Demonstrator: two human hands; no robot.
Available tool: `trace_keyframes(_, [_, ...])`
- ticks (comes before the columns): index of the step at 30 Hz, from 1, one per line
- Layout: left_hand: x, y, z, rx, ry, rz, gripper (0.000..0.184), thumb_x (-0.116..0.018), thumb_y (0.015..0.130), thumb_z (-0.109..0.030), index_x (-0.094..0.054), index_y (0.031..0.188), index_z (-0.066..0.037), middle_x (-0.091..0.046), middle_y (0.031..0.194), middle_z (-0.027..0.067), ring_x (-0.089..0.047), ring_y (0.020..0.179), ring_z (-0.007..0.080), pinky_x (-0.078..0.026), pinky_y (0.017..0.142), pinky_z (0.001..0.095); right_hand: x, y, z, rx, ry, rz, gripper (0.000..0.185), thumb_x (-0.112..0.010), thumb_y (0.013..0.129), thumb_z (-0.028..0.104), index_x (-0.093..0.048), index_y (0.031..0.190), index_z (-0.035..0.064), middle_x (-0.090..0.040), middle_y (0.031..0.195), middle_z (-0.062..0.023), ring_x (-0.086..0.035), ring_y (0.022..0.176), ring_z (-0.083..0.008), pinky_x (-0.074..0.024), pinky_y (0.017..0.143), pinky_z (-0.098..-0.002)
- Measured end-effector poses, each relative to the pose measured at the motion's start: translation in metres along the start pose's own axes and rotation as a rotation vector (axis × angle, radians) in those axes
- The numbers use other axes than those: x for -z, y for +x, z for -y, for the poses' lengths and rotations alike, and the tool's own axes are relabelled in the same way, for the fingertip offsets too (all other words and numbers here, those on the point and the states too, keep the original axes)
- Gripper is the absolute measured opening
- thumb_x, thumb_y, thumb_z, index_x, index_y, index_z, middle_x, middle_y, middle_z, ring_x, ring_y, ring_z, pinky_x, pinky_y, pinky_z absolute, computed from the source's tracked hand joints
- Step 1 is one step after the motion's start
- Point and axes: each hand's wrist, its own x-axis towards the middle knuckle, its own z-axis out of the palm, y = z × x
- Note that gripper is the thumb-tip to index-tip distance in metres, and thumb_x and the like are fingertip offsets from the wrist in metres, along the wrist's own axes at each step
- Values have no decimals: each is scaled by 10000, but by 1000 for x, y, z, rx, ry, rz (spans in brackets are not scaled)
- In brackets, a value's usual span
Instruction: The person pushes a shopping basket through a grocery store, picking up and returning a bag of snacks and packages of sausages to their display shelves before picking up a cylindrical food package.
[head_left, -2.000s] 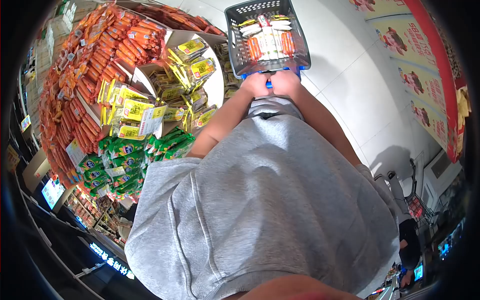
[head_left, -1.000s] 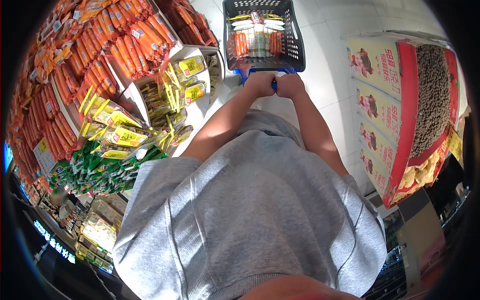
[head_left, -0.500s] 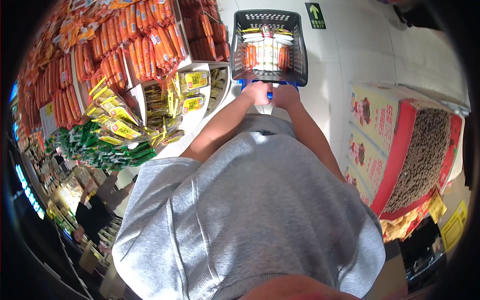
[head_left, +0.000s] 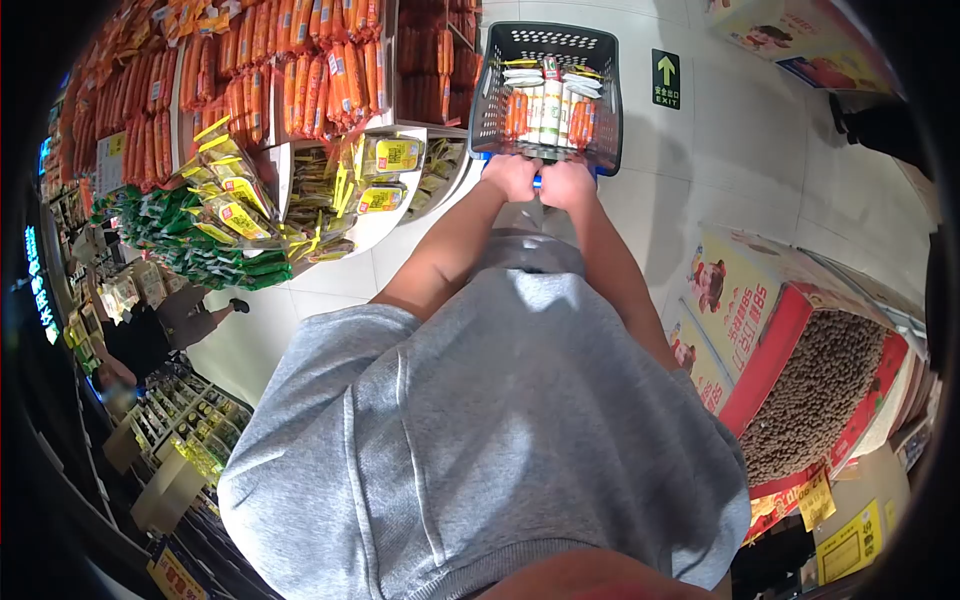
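My left hand (head_left: 512, 178) and right hand (head_left: 568, 184) are both wrapped around one blue handle (head_left: 539, 183) of one dark basket (head_left: 550, 40) straight ahead. Inside, two clusters of orange packs (head_left: 516, 115) flank white packages (head_left: 550, 112) too crowded for me to count; one green exit sign (head_left: 666, 80) marks the floor (head_left: 735, 150) right of it.

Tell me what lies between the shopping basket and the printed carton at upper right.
In the head view, an EXIT floor sign amid pale floor tiles.
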Motion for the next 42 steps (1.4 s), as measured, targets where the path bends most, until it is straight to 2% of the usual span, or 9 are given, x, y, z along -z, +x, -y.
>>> trace_keyframes(6, [15,22,8,-53,-22,-28,363,-615,724,-327,-624,1012,-105,-694,904,181,-675,858,348,-534,779,450,40,13,-5,-22,35,117,230,-598,701,191,-735,853,86,-705,851,-165,-698,798,-304,-553,762,-416])
trace_keyframes(13, [31,50,22,-102,-75,-88,347,-598,739,-316,-616,997,-84,-689,858,194,-677,818,358,-532,758,465,47,40,-29,28,47,-5,165,-620,661,215,-717,729,101,-675,690,-147,-680,662,-321,-550,640,-436])
trace_keyframes(18, [50,76,34,-93,-110,-72,403,-608,726,-353,-616,1035,-95,-689,855,196,-675,810,363,-529,756,466,69,75,-43,-36,72,125,260,-623,675,242,-709,861,82,-693,863,-181,-680,821,-337,-542,746,-456])
trace_keyframes(25, [92,104,55,-70,-257,-64,358,-620,679,-278,-653,1004,-132,-691,969,133,-661,927,320,-521,816,434,116,115,-51,-39,41,187,251,-591,697,241,-711,859,91,-700,902,-167,-678,855,-330,-543,783,-442])
trace_keyframes(32, [123,141,67,-47,-242,-62,311,-622,688,-244,-660,970,-120,-691,974,129,-665,918,311,-527,813,427,136,156,-74,-54,-46,169,230,-604,679,257,-715,825,119,-696,803,-151,-681,757,-330,-549,719,-443])
trace_keyframes(35, [135,153,76,-46,-260,-74,313,-619,695,-250,-655,974,-111,-685,990,129,-662,920,312,-527,806,429,149,169,-80,-18,-54,117,232,-600,685,274,-716,825,131,-695,797,-146,-682,756,-317,-550,700,-440])
trace_keyframes(36, [139,157,78,-39,-258,-81,313,-616,695,-252,-653,974,-113,-686,983,130,-663,915,312,-528,801,431,166,173,-75,-41,-60,180,253,-584,700,251,-700,873,108,-704,874,-141,-687,824,-295,-546,737,-434])
trace_keyframes(39, [156,174,86,-19,-246,-114,315,-608,695,-257,-645,975,-119,-686,963,131,-665,898,313,-529,783,436,156,197,-94,-9,-64,48,189,-590,694,272,-687,766,127,-688,765,-140,-679,724,-314,-548,675,-442])
trace_keyframes(42, [149,196,102,-94,-224,-300,303,-615,679,-256,-646,953,-130,-694,895,123,-672,850,318,-535,762,440,166,215,-104,50,-28,-12,169,-594,682,260,-671,733,119,-679,726,-145,-673,688,-329,-545,658,-451])
